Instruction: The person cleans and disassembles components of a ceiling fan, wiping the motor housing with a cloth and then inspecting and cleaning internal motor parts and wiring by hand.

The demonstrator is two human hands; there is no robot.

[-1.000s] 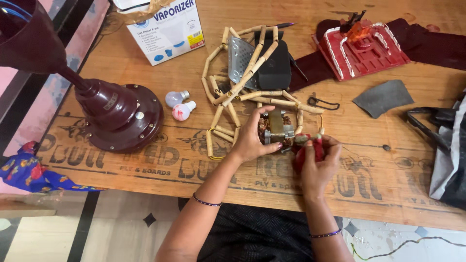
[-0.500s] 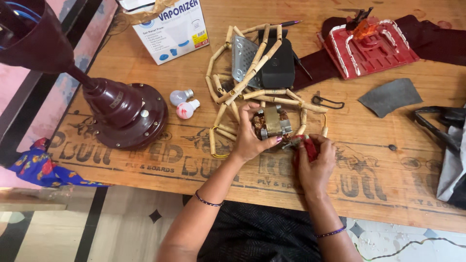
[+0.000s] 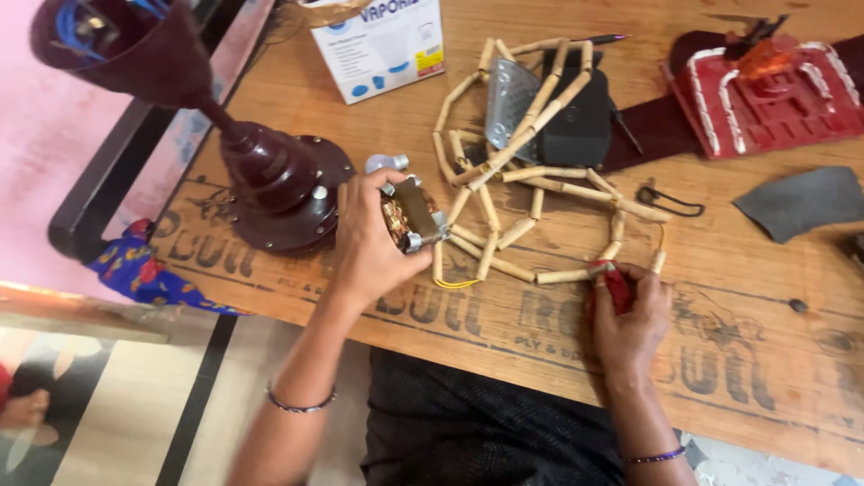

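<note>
Motor (image 3: pixel 412 214), small with copper windings, was clasped in the left hand (image 3: pixel 369 238), its grip closed, above the table (image 3: pixel 504 315) edge beside the maroon fan base (image 3: pixel 279 193). Right hand (image 3: pixel 628 315) pinched a red-handled tool (image 3: pixel 616 283). Risk judged: trailing yellow wire could snag the bamboo-stick frame (image 3: pixel 531 171) and drag it.

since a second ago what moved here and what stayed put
The left hand has carried the small motor leftward, away from the right hand and toward the maroon fan base. The right hand keeps its fingers on the red tool by the tube frame. The box and red cover have not moved.
</note>
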